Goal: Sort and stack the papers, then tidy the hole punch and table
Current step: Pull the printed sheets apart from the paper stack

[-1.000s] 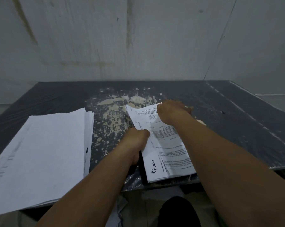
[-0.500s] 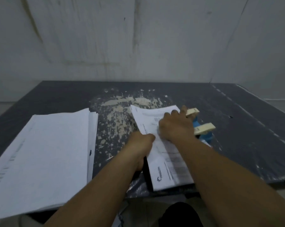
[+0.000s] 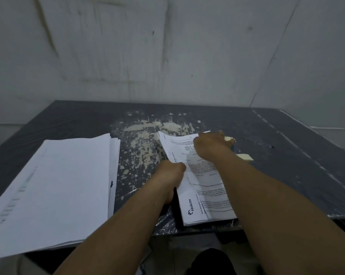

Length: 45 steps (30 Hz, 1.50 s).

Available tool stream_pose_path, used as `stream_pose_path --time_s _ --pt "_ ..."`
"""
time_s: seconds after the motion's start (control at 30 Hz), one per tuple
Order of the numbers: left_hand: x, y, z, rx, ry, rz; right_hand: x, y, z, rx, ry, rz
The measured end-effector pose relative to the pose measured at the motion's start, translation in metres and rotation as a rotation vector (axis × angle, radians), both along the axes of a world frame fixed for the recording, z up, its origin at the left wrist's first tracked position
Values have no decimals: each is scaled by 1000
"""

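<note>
A thin sheaf of printed papers (image 3: 205,197) with a "Holcim" logo lies at the table's front edge, near the middle. My left hand (image 3: 170,177) pinches its left edge. My right hand (image 3: 212,145) presses down on its far right corner, over the hole punch (image 3: 241,154). Only the punch's cream handle ends and a bit of blue show past my fingers. A large stack of white papers (image 3: 54,187) lies to the left and hangs over the front edge.
The dark table (image 3: 286,165) has a patch of flaked, pale worn surface (image 3: 145,143) in the middle. A grey wall stands close behind it. Something dark (image 3: 211,261) sits below the front edge.
My right hand lifted back off the punch, showing its cream handles, then went forward onto the papers' far corner again. My left hand kept its hold on the left edge.
</note>
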<state>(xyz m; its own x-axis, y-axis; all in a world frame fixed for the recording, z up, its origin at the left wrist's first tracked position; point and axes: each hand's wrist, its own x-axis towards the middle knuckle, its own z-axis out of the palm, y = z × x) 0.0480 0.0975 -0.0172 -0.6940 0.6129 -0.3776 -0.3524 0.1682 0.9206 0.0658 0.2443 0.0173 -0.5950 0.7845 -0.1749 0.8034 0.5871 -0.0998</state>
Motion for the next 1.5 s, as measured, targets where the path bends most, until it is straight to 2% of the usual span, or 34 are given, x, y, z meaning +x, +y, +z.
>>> stream_pose_path --time_s 0.1,0.17,0.23,0.3,0.37,0.5,1.23,1.37,1.5 --pt "1 -1 2 7 -15 -6 6 8 27 -175 230 60" --pt "2 -2 2 6 -16 -15 19 21 41 -400 416 31" --pt "2 -2 2 7 -12 -18 31 38 50 -572 545 -93" --pt "2 -1 3 7 -11 -16 39 51 49 -567 629 -218" --pt "2 -1 4 2 -15 -18 49 60 38 -477 582 -270" --pt "2 -1 4 -18 -20 -20 63 64 16 -556 483 -285" --pt "-25 -29 25 -181 74 -7 42 29 13 -632 538 -193" --pt "-29 -31 23 -191 104 -36 41 25 13 -587 561 -227" --pt "-28 -34 23 -194 131 -44 38 25 2 -405 640 -328"
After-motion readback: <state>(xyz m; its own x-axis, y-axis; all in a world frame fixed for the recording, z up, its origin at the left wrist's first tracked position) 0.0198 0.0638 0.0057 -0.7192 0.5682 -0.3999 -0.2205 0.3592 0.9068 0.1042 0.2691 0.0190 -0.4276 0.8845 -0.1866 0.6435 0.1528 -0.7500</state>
